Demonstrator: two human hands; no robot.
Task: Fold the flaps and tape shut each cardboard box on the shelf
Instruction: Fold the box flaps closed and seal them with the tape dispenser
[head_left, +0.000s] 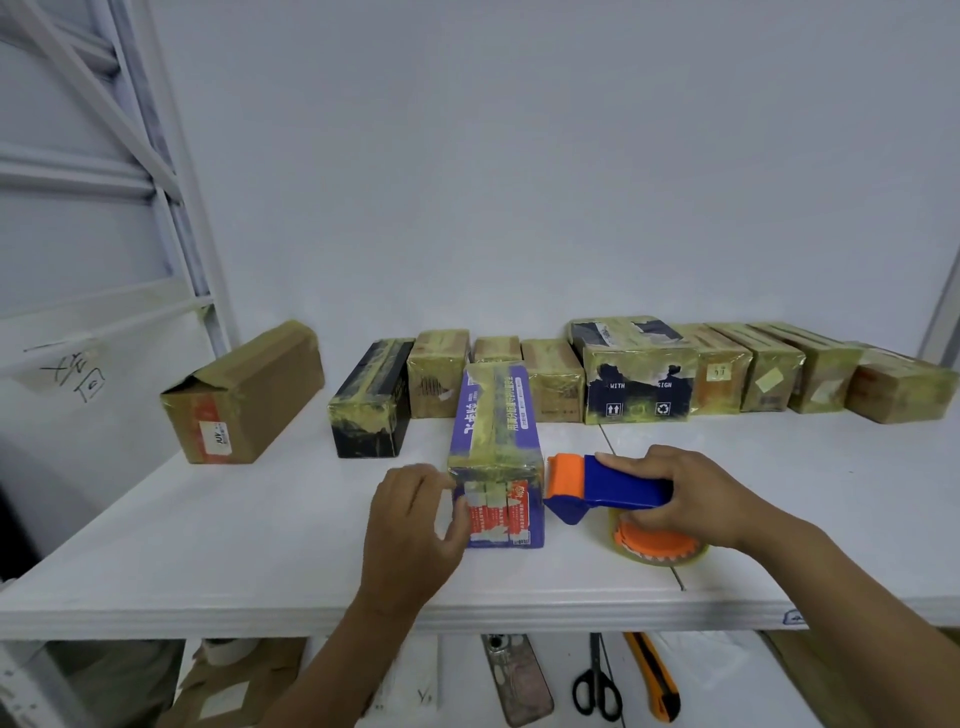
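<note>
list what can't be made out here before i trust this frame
Head view only.
Blurred by motion: the left hand at the near end of the purple box, so grip or press is unclear.
Covered: the tape dispenser handle, by the right hand; its roll is half hidden beneath.
Blocked: the small box at the back, mostly behind the purple box.
Too small: label print on the brown box.

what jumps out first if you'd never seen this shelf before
The bright blue-and-orange tape dispenser, gripped by the right hand at the centre front of the white shelf, draws the eye first. Just left of it sits a purple box wrapped in yellowish tape, with the left hand at its near end. Behind them, a row of taped boxes lines the back wall.
</note>
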